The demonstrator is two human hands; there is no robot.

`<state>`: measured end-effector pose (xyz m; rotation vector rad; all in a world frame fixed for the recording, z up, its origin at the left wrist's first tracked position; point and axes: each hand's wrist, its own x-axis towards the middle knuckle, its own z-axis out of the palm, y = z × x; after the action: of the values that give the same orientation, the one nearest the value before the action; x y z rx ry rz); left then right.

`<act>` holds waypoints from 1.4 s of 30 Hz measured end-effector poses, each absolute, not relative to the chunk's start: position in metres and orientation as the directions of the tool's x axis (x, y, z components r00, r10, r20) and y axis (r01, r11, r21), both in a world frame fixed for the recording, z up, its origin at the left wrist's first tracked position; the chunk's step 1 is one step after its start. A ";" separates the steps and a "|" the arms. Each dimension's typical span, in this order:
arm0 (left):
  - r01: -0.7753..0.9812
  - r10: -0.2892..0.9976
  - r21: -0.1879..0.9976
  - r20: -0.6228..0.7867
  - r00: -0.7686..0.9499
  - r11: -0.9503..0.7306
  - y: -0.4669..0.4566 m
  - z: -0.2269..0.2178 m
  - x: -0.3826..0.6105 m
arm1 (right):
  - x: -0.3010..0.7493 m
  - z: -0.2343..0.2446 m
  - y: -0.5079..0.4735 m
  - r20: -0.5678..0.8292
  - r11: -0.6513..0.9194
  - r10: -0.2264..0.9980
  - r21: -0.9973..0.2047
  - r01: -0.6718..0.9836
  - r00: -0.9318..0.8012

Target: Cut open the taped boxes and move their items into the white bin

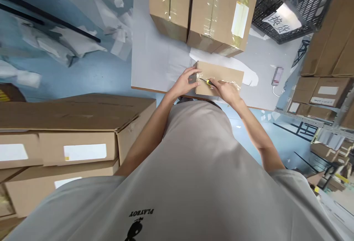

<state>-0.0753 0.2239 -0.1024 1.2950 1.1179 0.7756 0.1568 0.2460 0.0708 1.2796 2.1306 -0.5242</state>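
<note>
A small cardboard box (225, 72) lies on the table near its front edge, with clear tape along its top. My left hand (184, 82) is at the box's left end, thumb and fingers spread over the edge and holding it. In my right hand (227, 91) is a yellow-and-black screwdriver (208, 82), its thin shaft pointing left across the taped top toward my left fingers. The tip seems to touch the tape near the left end. My right fingers wrap around the handle and partly hide it.
Two large taped cartons (211, 12) stand behind the small box on the grey table (149, 64). A black plastic crate (293, 8) with a paper sign is at back right. Stacked cartons (77, 115) stand at my left. White packages (66, 43) lie on the blue floor.
</note>
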 end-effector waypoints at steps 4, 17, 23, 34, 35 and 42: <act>0.102 0.928 0.980 -0.193 0.317 0.169 0.223 -0.108 -0.073 | 0.152 0.074 0.250 -0.693 0.510 0.629 0.025 0.860 -0.352; 0.053 0.930 0.984 -0.176 0.322 0.167 0.221 -0.115 -0.071 | 0.128 0.098 0.268 -0.760 0.642 0.548 0.115 0.758 -0.348; 0.077 0.938 0.984 -0.174 0.299 0.158 0.219 -0.114 -0.070 | 0.131 0.099 0.268 -0.754 0.641 0.546 0.095 0.761 -0.365; 0.065 0.944 0.984 -0.177 0.280 0.165 0.219 -0.113 -0.071 | 0.138 0.093 0.271 -0.737 0.642 0.526 0.018 0.766 -0.424; 0.068 0.945 0.985 -0.173 0.276 0.160 0.219 -0.113 -0.071 | 0.135 0.095 0.271 -0.737 0.642 0.525 0.015 0.766 -0.425; 0.084 0.945 0.983 -0.179 0.274 0.162 0.221 -0.109 -0.073 | 0.120 0.102 0.264 -0.734 0.616 0.557 0.051 0.786 -0.389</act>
<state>-0.0727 0.2209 -0.1090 1.2457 1.1171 0.8459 0.1196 0.2643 0.1018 1.0517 2.1007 -0.3962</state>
